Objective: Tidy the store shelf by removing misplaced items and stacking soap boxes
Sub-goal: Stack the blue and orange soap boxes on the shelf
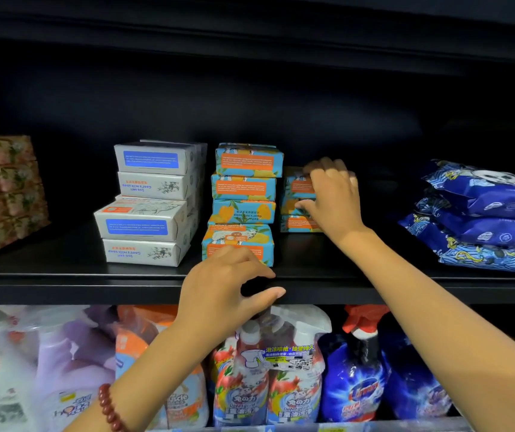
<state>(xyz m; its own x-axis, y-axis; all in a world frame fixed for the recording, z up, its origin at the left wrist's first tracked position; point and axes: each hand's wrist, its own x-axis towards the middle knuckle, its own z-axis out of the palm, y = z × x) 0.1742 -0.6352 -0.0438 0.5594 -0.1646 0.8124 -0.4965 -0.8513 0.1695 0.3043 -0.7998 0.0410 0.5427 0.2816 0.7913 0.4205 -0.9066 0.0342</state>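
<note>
On the black shelf (63, 273) stands a stack of white soap boxes (150, 207), some turned upside down. Right of it rises a stack of blue-and-orange soap boxes (243, 188). Behind and to the right is a shorter stack of the same blue-and-orange boxes (298, 223). My right hand (334, 194) grips the top box of that shorter stack (299, 185), fingers over its top and thumb at its lower front. My left hand (221, 288) hovers in front of the shelf edge, below the tall blue-and-orange stack, with thumb and fingers loosely curved and holding nothing.
Floral-wrapped packs (3, 194) are piled at the shelf's left end. Dark blue printed bags (483, 219) lie stacked at the right end. Below the shelf stand spray bottles and detergent refills (281, 385). Bare shelf shows between the short stack and the blue bags.
</note>
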